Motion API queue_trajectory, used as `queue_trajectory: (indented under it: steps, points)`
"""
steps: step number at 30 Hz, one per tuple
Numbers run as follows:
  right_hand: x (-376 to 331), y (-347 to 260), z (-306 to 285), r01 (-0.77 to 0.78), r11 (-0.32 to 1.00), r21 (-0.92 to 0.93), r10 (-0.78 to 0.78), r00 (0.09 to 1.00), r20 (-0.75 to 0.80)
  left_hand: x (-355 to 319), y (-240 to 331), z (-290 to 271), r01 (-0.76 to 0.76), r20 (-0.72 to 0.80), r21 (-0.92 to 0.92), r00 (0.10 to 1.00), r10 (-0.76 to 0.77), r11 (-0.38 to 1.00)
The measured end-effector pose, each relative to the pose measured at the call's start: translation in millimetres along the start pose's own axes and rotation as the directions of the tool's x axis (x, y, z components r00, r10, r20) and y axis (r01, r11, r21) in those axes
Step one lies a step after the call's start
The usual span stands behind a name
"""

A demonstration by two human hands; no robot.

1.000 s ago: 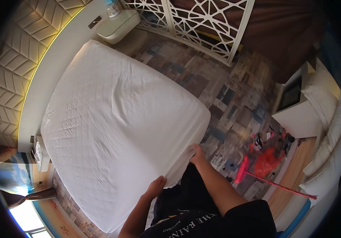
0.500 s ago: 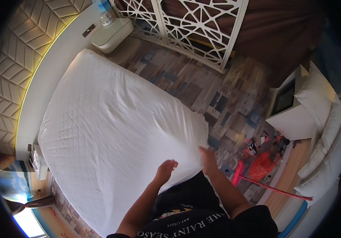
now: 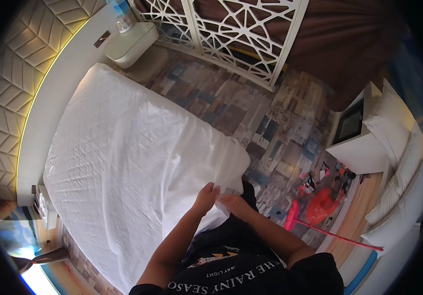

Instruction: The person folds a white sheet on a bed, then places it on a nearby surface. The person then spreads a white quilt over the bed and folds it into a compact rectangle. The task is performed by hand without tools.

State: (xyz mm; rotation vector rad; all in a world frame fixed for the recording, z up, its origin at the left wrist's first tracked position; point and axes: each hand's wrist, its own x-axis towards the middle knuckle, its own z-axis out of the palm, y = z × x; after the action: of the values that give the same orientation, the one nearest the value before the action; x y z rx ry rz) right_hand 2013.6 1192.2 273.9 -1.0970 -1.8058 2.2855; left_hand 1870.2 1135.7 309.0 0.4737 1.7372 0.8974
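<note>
The left hand and right hand are close together, fingers bent shut, pinching the edge of a big, wrinkly white cloth bed sheet. It spreads from them toward 10 o'clock. At 3 o'clock are a pink-headed broom with a red stick and a crumpled red plastic bag.
</note>
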Motion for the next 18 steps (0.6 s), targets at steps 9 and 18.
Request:
queue_trajectory:
  steps: [9,18]
  points:
    - [187,92,-109,-0.446,0.079,0.892,0.36,0.847,0.392,-2,5,-5,0.006,0.041,0.259,0.999,-0.018,0.966]
    - [283,-37,-147,-0.558,0.482,0.676,0.481,0.813,0.328,0,2,15,0.21,-0.336,-0.215,0.901,-0.274,0.954]
